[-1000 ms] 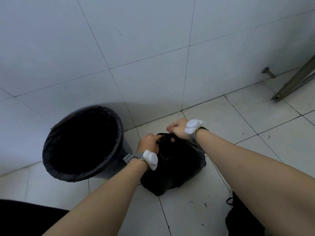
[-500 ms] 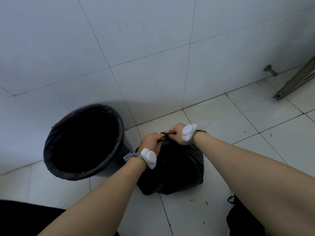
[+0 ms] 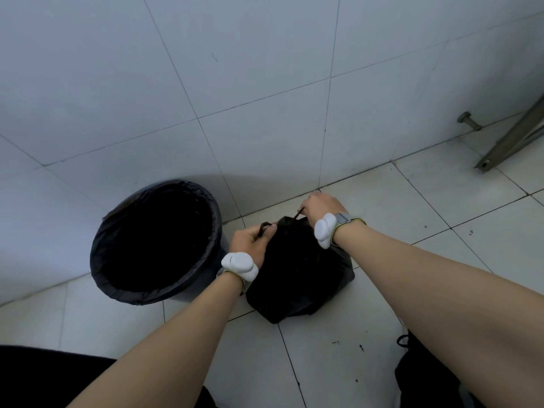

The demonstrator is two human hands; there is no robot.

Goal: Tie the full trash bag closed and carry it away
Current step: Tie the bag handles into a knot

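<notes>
Pulling the knot tight on the black trash bag, which sits on the floor tiles right below both fists, just beside the lined bin. My left hand is clenched on one dark tie strip, my right hand is clenched on the other, a bit farther back toward the wall. The strips run left-to-right between them, so I reckon the pull goes straight apart. Can't tell if the knot's seated yet.
</notes>
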